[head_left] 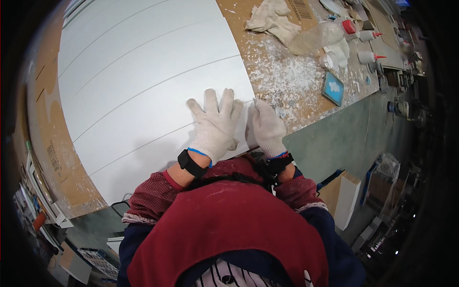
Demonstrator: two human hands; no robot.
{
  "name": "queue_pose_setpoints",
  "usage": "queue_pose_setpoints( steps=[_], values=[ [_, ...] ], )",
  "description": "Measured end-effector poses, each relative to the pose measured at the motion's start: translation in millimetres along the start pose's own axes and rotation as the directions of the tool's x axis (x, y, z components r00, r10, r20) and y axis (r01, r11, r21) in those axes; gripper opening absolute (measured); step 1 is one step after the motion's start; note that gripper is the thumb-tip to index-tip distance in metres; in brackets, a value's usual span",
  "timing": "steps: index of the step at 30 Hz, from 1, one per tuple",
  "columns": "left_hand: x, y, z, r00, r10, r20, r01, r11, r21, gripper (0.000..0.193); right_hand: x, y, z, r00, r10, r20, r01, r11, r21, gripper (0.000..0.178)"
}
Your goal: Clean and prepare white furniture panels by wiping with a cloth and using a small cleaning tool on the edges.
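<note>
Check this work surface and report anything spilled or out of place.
White flakes litter the brown tabletop right of the white panel, looking like scattered residue. Beyond, a clear bottle with a red cap appears to lie on its side.

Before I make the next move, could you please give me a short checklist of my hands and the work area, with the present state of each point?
1. Gloves worn on both hands: ok.
2. Left hand steady support: ok, it rests on the white panel with fingers spread.
3. Right hand apart from the left: ok, it is at the panel's right edge.
4. Right-hand grip: cannot tell; something thin shows at the fingertips, but the curled fingers hide the rest.
5. Cardboard to the right free of debris: not ok, white flakes are scattered over it.
6. Red-tipped bottles apart from both hands: ok.
</note>
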State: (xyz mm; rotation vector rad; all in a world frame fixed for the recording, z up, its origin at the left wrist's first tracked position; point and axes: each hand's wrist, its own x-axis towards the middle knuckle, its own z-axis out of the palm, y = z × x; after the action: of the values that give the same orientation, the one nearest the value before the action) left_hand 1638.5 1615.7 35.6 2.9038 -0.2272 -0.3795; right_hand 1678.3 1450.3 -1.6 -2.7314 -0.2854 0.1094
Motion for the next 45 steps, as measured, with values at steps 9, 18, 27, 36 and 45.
queue_pose_setpoints(
  steps=[9,18,27,36,45],
  values=[
    [0,0,1,1.000,0.010,-0.004,-0.009,1.000,0.020,0.096,0,5,5,0.997,-0.031,-0.076,0.037,0.996,0.082,0.025],
    [0,-1,-2,1.000,0.005,0.024,-0.004,1.000,-0.006,0.097,1,0,1,0.999,0.021,-0.025,-0.018,0.996,0.089,0.025],
    [-1,-1,2,0.999,-0.018,-0.038,0.017,1.000,-0.012,0.094,11,-6,-6,0.955,0.268,0.125,-0.279,0.957,0.080,0.027],
    [-2,-2,-3,0.998,-0.043,0.038,0.043,0.999,0.005,0.092,13,-8,-7,0.989,0.082,0.121,-0.087,0.996,0.031,0.021],
    [1,-1,-3,0.999,-0.030,0.038,0.029,0.999,0.024,0.095,18,7,-5,0.992,0.116,0.046,-0.120,0.986,0.118,0.021]
  ],
)
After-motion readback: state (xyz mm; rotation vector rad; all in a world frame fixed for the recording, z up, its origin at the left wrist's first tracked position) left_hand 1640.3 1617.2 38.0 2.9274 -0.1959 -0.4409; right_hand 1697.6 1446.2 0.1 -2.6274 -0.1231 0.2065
